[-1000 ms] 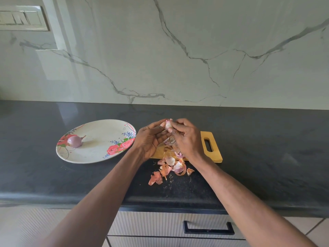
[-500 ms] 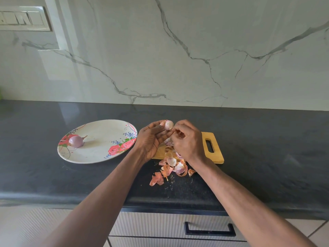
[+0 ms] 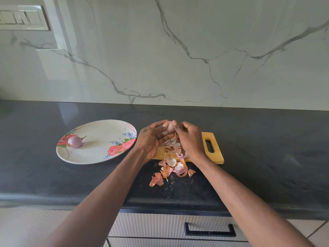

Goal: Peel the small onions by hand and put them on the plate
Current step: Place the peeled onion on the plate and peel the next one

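A small pale-pink onion (image 3: 170, 126) is pinched between the fingertips of both hands above the wooden cutting board (image 3: 216, 154). My left hand (image 3: 152, 139) cups it from the left and below. My right hand (image 3: 189, 139) presses on its right side with fingers on the skin. A peeled purple onion (image 3: 75, 141) lies on the left part of the white floral plate (image 3: 106, 136). Loose onion skins (image 3: 170, 168) are heaped on the board's front edge and on the counter.
The black stone counter (image 3: 267, 157) runs the full width, backed by a marbled white wall (image 3: 178, 50). A switch panel (image 3: 21, 17) is at the upper left. Below the counter edge is a drawer with a black handle (image 3: 210, 229).
My right fingers, which had pulled slightly away from the onion, have closed back onto it. Both hands stay in the same place above the board.
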